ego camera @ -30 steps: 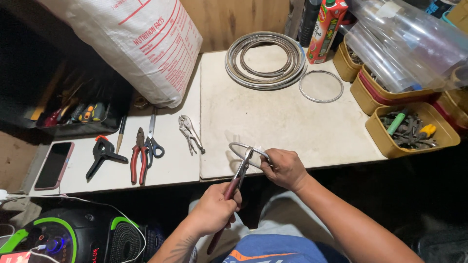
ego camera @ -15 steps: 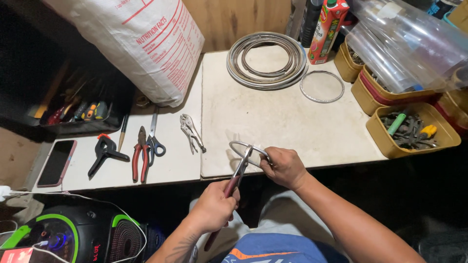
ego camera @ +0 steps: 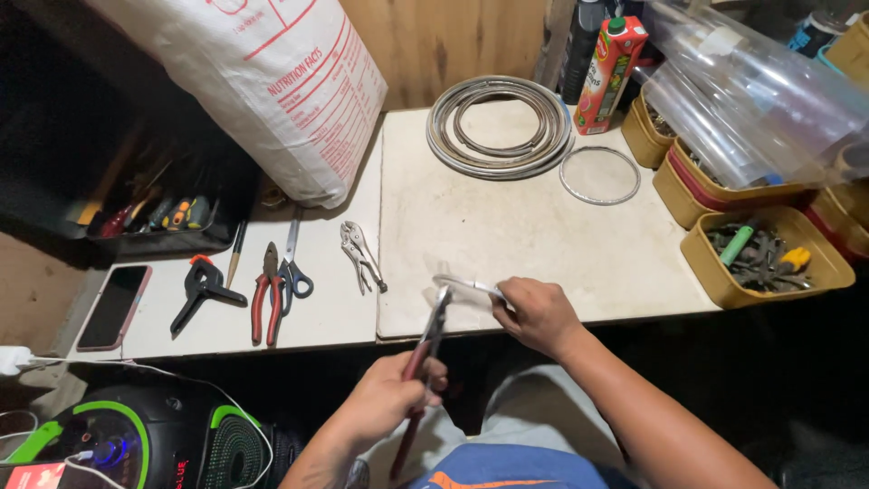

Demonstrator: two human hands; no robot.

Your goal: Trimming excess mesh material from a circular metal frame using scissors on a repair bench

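In the head view, your left hand [ego camera: 391, 398] sits low in the frame, just left of centre, clenched around the red handles of a pair of pliers [ego camera: 425, 349]. The pliers slant up and to the right, and their nose meets a bent piece of metal wire [ego camera: 466, 286] at the near edge of the white tabletop [ego camera: 507, 235]. Your right hand [ego camera: 536, 312] is just right of centre, fingers closed on the other end of that wire, so the wire spans between the plier tip and your right fingers, just above the table edge.

In the upper centre of the frame a coil of metal wire [ego camera: 500, 127] lies flat on the tabletop, and a single thin ring [ego camera: 599, 176] lies just to its right. A red and green carton [ego camera: 611, 74] stands upright behind the ring. Along the right edge yellow trays [ego camera: 769, 258] hold small tools, with clear plastic bags [ego camera: 751, 100] piled above them.

To the left of centre, on a lower white board [ego camera: 317, 308], lie locking pliers [ego camera: 360, 255], scissors [ego camera: 291, 263], red-handled pliers [ego camera: 267, 294] and a black clamp [ego camera: 204, 285], side by side. A phone [ego camera: 113, 306] lies at the far left. A large white sack [ego camera: 262, 91] fills the upper left, leaning over a dark tray of screwdrivers [ego camera: 154, 217]. A black and green speaker [ego camera: 145, 444] sits in the lower left corner.
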